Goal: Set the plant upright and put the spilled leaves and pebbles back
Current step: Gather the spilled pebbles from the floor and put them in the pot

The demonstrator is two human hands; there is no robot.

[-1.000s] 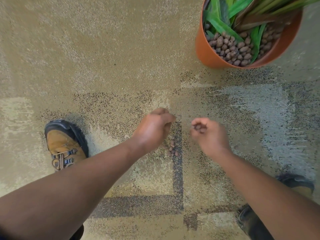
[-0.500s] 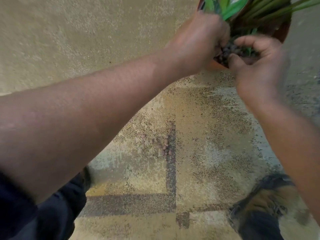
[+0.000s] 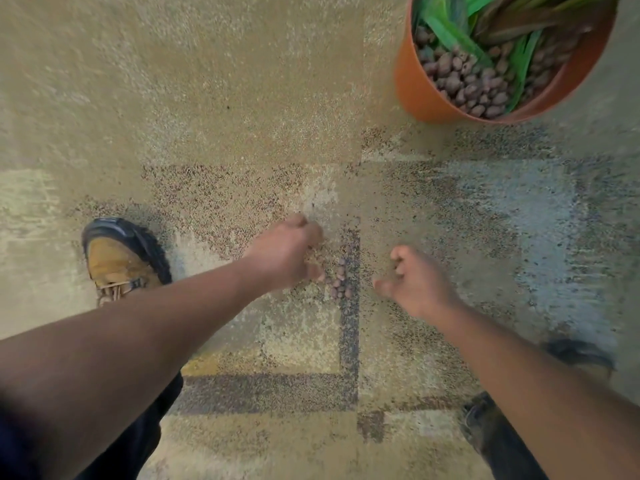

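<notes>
An orange pot [image 3: 414, 88] stands upright at the top right, filled with brown pebbles [image 3: 464, 83] and green leaves [image 3: 450, 29]. A small cluster of spilled pebbles [image 3: 341, 275] lies on the carpet between my hands. My left hand [image 3: 284, 252] hovers just left of that cluster, fingers curled down towards it. My right hand [image 3: 414, 280] is just right of it, palm down, fingers loosely curled and apart, nothing visible in it. Whether the left fingers hold any pebble is hidden.
The floor is patterned tan and grey carpet [image 3: 207, 98]. My left boot [image 3: 119, 258] stands at the left and my right boot [image 3: 585, 355] shows at the lower right, partly behind my forearm.
Both hands were up at the pot half a second ago; they have come back down to the spilled pebbles on the carpet. The view has tilted back down.
</notes>
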